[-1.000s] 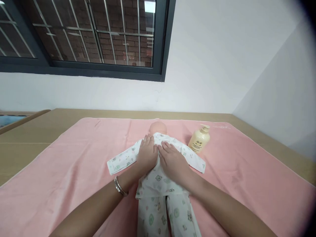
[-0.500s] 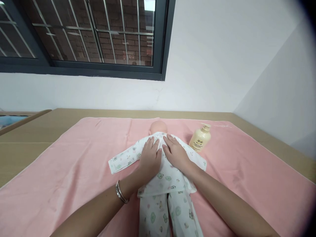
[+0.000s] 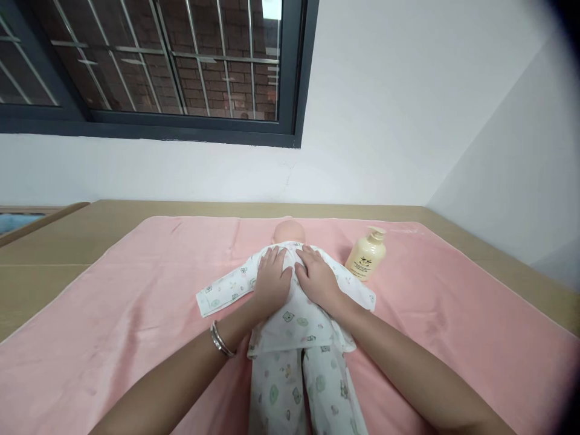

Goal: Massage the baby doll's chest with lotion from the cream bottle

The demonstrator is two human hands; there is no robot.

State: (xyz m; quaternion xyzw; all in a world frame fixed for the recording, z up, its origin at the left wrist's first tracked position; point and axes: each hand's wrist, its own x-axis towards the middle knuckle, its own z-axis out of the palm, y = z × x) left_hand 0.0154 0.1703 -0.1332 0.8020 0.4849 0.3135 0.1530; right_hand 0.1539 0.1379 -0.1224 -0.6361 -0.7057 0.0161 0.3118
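Note:
A baby doll (image 3: 290,232) lies face down, its bald head pointing away from me. It wears a white long-sleeved top (image 3: 294,326) and matching trousers (image 3: 277,386), both printed with small green and pink figures. Flat on the left side of the doll's upper back rests my left hand (image 3: 273,281), fingers stretched toward the head. My right hand (image 3: 318,279) lies open on the right side of the back, thumb near the middle. A narrow strip of the top shows between the two hands. Neither hand grasps anything.
Beyond the doll's right sleeve stands a pale yellow pump bottle (image 3: 366,254). A pink cloth (image 3: 149,290) with some creases covers much of the wooden surface (image 3: 58,278). Behind it rise a white wall (image 3: 371,121) and a dark-framed barred window (image 3: 194,130).
Both hands have shifted slightly up the doll's back toward its shoulders, staying flat on the top. The whole view has drifted a little; the bottle stays in place.

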